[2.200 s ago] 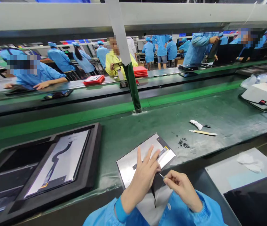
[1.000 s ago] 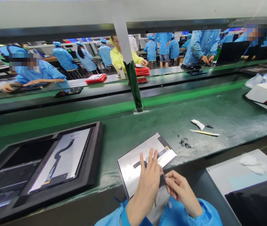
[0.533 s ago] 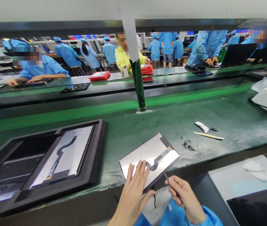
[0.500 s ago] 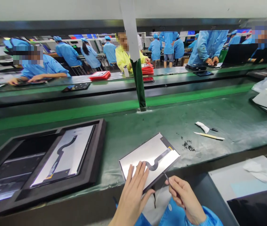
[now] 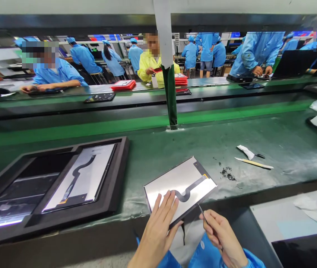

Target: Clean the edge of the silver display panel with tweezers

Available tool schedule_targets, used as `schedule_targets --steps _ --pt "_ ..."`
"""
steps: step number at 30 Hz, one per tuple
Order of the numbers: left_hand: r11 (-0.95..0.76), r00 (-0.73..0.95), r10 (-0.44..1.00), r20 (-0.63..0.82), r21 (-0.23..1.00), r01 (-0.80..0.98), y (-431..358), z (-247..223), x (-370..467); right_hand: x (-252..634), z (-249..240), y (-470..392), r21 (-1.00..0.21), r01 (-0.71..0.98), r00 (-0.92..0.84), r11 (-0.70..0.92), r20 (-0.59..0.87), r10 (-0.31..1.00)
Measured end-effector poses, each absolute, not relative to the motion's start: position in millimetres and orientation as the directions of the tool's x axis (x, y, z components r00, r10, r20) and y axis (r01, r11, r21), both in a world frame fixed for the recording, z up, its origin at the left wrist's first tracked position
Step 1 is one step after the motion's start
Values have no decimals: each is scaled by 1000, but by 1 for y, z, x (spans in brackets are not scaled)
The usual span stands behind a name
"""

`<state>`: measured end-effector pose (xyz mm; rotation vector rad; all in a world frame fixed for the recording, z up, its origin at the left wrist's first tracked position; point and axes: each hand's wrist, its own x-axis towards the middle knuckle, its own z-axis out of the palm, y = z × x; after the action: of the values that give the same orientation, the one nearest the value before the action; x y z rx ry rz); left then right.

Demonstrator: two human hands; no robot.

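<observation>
A display panel (image 5: 166,178) with a silvery back and a curved dark flex cable (image 5: 186,194) lies tilted at the bench's front edge, its near corner jutting over. My left hand (image 5: 159,227) holds it, fingers stretched over the silvery back and thumb along the near edge. Pinched in my right hand (image 5: 221,230) are thin metal tweezers (image 5: 202,213), their tip at the panel's near long edge. Small black scraps (image 5: 227,174) are scattered right of the panel. A second, similar panel (image 5: 87,169) rests in a dark foam tray (image 5: 119,175) to the left.
Farther right lie a pale pointed stick (image 5: 254,163) and a white wrapped piece (image 5: 246,152) with a black tip. A covered post (image 5: 170,96) rises behind the panel. At lower right, a light board (image 5: 270,214) carries a crumpled tissue (image 5: 310,209). Co-workers sit and stand opposite.
The whole view has shifted slightly, so the bench things appear farther right. My hands, the panel and the tweezers keep nearly the same pose. A co-worker in yellow has lifted something red.
</observation>
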<state>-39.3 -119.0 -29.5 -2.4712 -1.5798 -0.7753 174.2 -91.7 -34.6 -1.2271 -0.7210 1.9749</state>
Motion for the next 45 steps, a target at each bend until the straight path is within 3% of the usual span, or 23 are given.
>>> schedule_targets --steps 45 --pt "-490 370 833 411 240 838 -117 -24 -50 200 -34 -80 -784 -272 -223 -559 -514 829"
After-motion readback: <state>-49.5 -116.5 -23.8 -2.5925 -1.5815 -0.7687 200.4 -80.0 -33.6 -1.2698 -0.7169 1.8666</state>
